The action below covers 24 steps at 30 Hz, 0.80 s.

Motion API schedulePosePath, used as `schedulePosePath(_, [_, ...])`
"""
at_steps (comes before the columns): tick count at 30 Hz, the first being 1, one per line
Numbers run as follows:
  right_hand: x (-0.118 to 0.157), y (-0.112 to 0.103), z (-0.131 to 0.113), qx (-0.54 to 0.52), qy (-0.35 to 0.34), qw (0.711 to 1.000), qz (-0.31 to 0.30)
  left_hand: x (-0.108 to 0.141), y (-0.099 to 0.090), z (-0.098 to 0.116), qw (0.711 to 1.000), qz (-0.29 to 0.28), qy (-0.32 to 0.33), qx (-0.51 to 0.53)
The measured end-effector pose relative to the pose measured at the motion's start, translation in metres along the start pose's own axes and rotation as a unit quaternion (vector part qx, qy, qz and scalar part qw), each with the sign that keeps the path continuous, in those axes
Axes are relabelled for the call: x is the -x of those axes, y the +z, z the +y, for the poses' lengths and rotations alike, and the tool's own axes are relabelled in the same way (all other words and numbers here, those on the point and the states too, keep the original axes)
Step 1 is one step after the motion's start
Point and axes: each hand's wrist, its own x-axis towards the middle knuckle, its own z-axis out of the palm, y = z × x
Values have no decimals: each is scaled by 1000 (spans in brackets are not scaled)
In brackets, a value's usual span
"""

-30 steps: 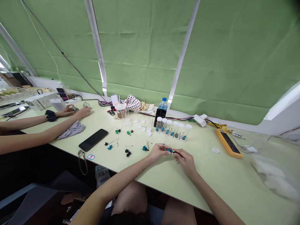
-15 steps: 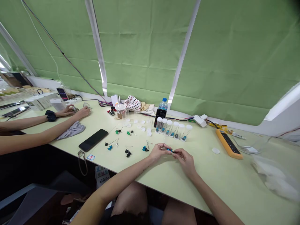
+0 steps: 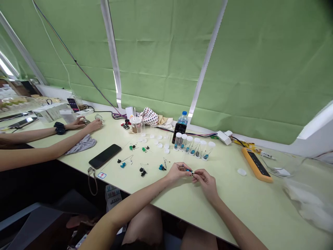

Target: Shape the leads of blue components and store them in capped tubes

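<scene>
Above the pale table, my left hand (image 3: 177, 173) pinches a small blue part (image 3: 189, 171), with thin metal wire showing by its fingers. My right hand (image 3: 207, 182) comes from the other side, fingertips closed on the dark end of the same part. What kind of part it is, I cannot make out. Left of my hands lie similar loose pieces: a blue one with wire (image 3: 161, 167), a black one (image 3: 143, 171) and green ones (image 3: 131, 147). Behind my hands, several clear vials (image 3: 197, 148) with white caps stand in a row, small blue or dark pieces inside.
White caps (image 3: 167, 151) lie behind the loose pieces. A black phone (image 3: 105, 156) rests left; another phone leans on a water bottle (image 3: 183, 118). An orange power strip (image 3: 257, 164) and a plastic bag (image 3: 307, 201) are right. Another person's hands (image 3: 95, 125) work at far left.
The whole view has shifted slightly. Both my hands still hold the small blue part between them, with only slight finger movement.
</scene>
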Motion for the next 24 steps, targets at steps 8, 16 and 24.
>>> schedulePosePath(8, [-4,-1,8,32,-21,999,-23,-4,-1,-7,1000,22,14,-11])
schedulePosePath(16, [-3,-1,12,7,14,999,-37,-4,-1,-7,1000,13,-2,-14])
schedulePosePath(24, [-4,-1,11,-14,29,999,-41,-5,-2,-11,1000,2,8,-4])
